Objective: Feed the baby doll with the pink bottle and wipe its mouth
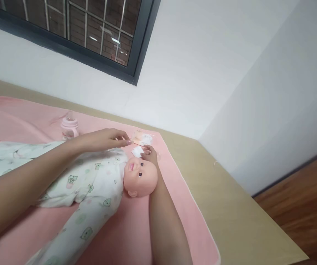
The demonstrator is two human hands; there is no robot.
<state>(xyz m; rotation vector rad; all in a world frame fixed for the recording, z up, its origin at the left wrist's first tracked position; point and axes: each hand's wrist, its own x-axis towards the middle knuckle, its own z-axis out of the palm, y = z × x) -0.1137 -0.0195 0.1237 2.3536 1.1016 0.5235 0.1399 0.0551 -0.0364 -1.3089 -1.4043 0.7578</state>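
A baby doll point(140, 177) in a white printed outfit lies face up on a pink mat, its head toward the right. My left hand point(114, 138) reaches over the doll's chest, with thumb and fingertips pinched at the left edge of a small clear plastic packet point(142, 138) with orange and white on it. Beyond the doll's head, my right hand point(151, 154) has curled fingers at a small white folded piece point(138, 151), which looks like a wipe or pad. My right forearm passes close beside the head.
A pink-topped baby bottle point(69, 127) with a handle stands on the pink mat point(175, 191) near the doll's side. The wooden tabletop point(211, 176) shows along the mat's edge. Behind it are a white wall and a dark-framed window point(136, 55) with bars.
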